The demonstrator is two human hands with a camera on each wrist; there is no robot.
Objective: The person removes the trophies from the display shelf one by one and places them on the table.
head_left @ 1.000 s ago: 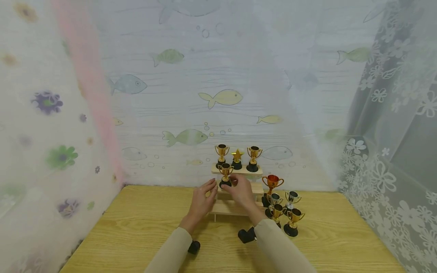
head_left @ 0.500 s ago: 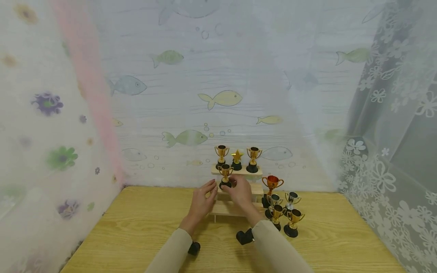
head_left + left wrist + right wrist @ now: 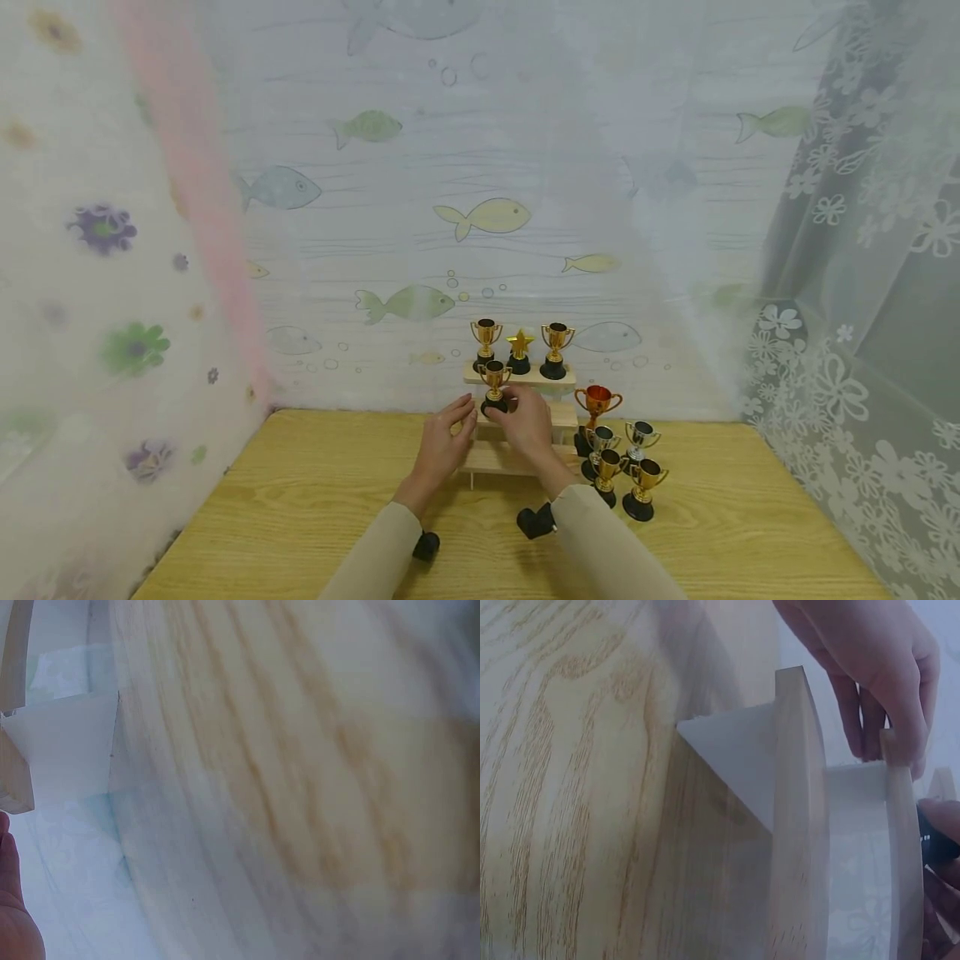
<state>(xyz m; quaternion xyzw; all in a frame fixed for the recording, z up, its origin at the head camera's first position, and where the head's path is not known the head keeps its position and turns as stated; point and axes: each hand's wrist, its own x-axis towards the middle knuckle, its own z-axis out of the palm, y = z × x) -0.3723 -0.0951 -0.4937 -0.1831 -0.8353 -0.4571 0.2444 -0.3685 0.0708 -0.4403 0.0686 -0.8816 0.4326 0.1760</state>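
A small gold trophy cup (image 3: 494, 377) on a black base stands upright at the left of the middle step of a wooden display stand (image 3: 501, 457). My right hand (image 3: 527, 421) pinches that base between thumb and fingers; in the right wrist view the black base (image 3: 934, 838) shows beside the fingertips. At the stand's left end, my left hand (image 3: 442, 442) grips the edge of the middle step, with digits on both sides of the board in the right wrist view. On the top step stand two gold cups (image 3: 557, 340) with a gold star trophy (image 3: 519, 343) between them.
Right of the stand, close to my right forearm, several trophies stand on the wooden table (image 3: 300, 500): a red-orange cup (image 3: 597, 402), silver cups (image 3: 641, 435) and gold cups (image 3: 649, 477). A fish-patterned curtain (image 3: 375, 208) hangs behind the stand.
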